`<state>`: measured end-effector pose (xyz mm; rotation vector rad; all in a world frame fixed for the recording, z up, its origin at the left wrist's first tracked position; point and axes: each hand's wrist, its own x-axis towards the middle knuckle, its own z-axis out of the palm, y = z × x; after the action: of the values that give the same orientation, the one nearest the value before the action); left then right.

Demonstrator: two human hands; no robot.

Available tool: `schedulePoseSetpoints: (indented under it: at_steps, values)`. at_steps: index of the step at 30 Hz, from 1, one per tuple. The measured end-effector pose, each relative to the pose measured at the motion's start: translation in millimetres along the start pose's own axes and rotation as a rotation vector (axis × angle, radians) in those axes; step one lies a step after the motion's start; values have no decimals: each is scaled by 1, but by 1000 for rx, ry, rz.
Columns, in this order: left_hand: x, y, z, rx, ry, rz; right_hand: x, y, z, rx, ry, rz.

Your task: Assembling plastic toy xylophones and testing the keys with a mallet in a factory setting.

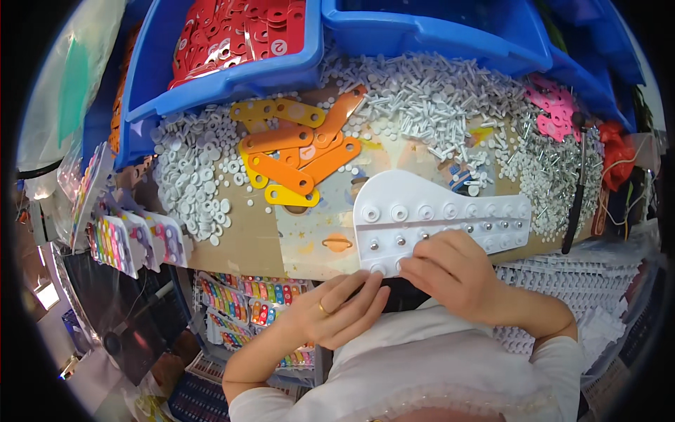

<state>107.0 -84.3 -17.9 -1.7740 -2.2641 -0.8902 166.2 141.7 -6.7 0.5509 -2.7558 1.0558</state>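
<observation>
In front of me lies a white toy xylophone base (394, 188), wide on the left and narrower on the right, with rows of white round washers and shiny metal pins on it. My left hand (342, 307), wearing a ring, has its fingertips closed at a white washer (377, 270) on the base's lower left corner. Just to the right, my right hand (453, 273) pinches at the near row; what is between its fingertips is too small and hidden to make out. Part of the near row is covered by that hand.
Orange bars (281, 174) and yellow bars (292, 195) lie behind the base. Loose white washers (193, 176), white pins (422, 98) and metal screws (555, 190) surround them. Blue bins (436, 35) stand behind, one holding red bars (239, 32). A black-handled tool (576, 211) lies right.
</observation>
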Motion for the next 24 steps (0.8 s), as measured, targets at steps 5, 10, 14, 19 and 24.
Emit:
schedulePoseSetpoints:
  at_steps: [5,10,14,19,24]
  values:
    - [1,5,21,-153,131,-239,2,-1,1,-55,-1,-15]
    - [5,14,21,-190,216,-586,3,6,-4,-71,-75,-137]
    - [0,22,30,-224,310,-664,1,6,0,-29,-14,-48]
    - [-11,18,24,-161,330,-652,15,-5,-9,-166,-132,-49]
    - [-31,-49,-36,475,326,-907,42,-12,-19,-160,-204,-138]
